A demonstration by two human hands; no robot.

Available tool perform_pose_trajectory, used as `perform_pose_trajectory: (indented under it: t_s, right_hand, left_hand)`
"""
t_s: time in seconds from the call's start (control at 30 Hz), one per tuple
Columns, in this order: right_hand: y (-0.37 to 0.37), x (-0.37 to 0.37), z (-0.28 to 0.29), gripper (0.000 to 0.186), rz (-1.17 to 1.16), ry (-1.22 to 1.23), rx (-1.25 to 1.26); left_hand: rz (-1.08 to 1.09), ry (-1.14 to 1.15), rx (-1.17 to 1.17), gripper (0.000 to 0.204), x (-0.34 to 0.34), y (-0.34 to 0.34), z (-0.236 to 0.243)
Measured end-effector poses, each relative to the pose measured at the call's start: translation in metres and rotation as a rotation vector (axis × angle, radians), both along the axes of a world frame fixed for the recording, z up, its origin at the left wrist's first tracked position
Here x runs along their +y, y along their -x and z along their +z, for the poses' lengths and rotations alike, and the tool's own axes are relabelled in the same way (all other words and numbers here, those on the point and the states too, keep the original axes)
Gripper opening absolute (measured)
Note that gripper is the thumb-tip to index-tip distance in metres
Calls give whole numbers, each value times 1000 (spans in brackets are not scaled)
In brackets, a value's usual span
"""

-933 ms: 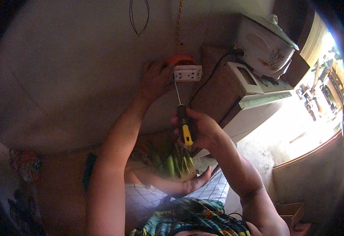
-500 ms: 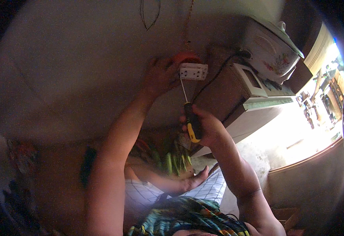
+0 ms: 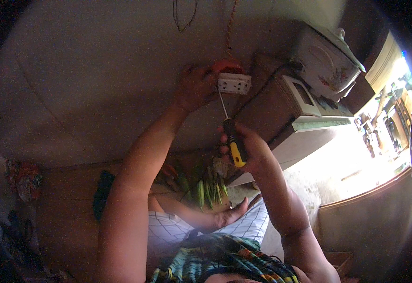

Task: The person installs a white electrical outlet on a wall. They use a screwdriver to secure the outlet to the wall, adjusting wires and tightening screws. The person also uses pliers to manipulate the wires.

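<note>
A white double power socket [image 3: 234,84] sits in front of a round orange-red wall box [image 3: 228,66] on the wall. My left hand [image 3: 194,88] is at the socket's left end, fingers curled against its edge and the box; the shadow hides part of the grip. In my right hand [image 3: 249,141] is a screwdriver [image 3: 234,144] with a black and yellow handle. Its long metal shaft points up and slightly left, and the tip meets the lower left corner of the socket. Fingers wrap round the handle.
A twisted cord [image 3: 231,33] runs down the wall to the box. To the right, a cabinet [image 3: 272,106] carries a white flowered, lidded container [image 3: 330,63] and a pale rectangular frame [image 3: 301,96]. A dark cable passes behind the socket. Green vegetables [image 3: 209,192] lie on the floor near my foot.
The view has shifted slightly. The screwdriver's handle has swung a little to the right and up, while its tip stays at the socket's left corner. My left hand keeps its place.
</note>
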State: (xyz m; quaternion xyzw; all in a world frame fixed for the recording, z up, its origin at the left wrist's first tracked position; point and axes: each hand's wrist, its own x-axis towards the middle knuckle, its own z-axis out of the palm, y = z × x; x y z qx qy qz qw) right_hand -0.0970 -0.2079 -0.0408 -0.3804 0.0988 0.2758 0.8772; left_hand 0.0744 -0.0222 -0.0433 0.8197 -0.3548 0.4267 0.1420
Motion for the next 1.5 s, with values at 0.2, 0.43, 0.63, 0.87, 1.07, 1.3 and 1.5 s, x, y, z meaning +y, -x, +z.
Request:
perform_pose_trajectory:
  t_s: [0.2,0.43,0.63,0.87,1.07,1.3,1.5]
  right_hand:
    - [1,-4,5,40,-41,25,-33]
    - [1,13,8,32,-166,177,-32]
    - [-1,1,7,25,-111,117,-82]
    - [-5,7,13,25,-97,285,-232]
    - [-8,6,9,37,-183,133,-195]
    - [-4,20,12,53,-214,224,-268]
    - [9,31,25,47,-252,198,-240]
  left_hand:
    - [-12,9,60,89,-1,0,0]
    - [-46,37,-46,70,4,2,0]
    - [-28,26,-5,68,-2,6,4]
    - [-14,8,14,66,1,10,6]
    - [30,-4,297,62,-2,43,34]
    - [-310,1142,1193,37,18,146,-33]
    - [-770,1503,1626,40,5,199,-36]
